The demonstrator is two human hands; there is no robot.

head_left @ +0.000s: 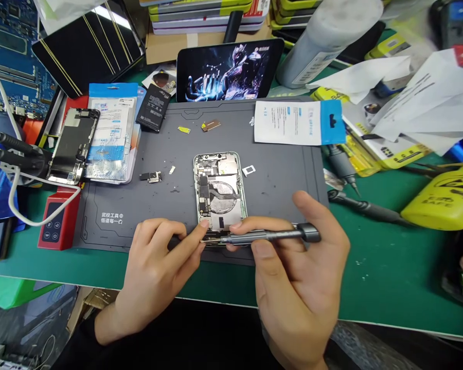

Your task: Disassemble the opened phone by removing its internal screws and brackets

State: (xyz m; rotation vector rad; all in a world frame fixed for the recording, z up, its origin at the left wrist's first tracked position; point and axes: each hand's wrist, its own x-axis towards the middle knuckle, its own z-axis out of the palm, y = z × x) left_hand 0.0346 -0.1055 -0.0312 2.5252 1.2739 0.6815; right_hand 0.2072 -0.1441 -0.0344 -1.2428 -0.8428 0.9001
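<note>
An opened smartphone, its inside facing up, lies on the grey work mat. My right hand is closed around a dark grey precision screwdriver, held nearly level over the phone's bottom end. The screwdriver's tip points left, at the phone's lower left corner. There my left hand grips the phone's edge, its fingertips right beside the tip. Those fingers partly cover the corner, so what the tip touches is hidden. To the right of the phone is a SIM tray.
A small board part and metal pieces are left of the phone. Behind stand a battery and a tablet playing video. A detached screen and a red device are at left. A yellow bottle stands at right.
</note>
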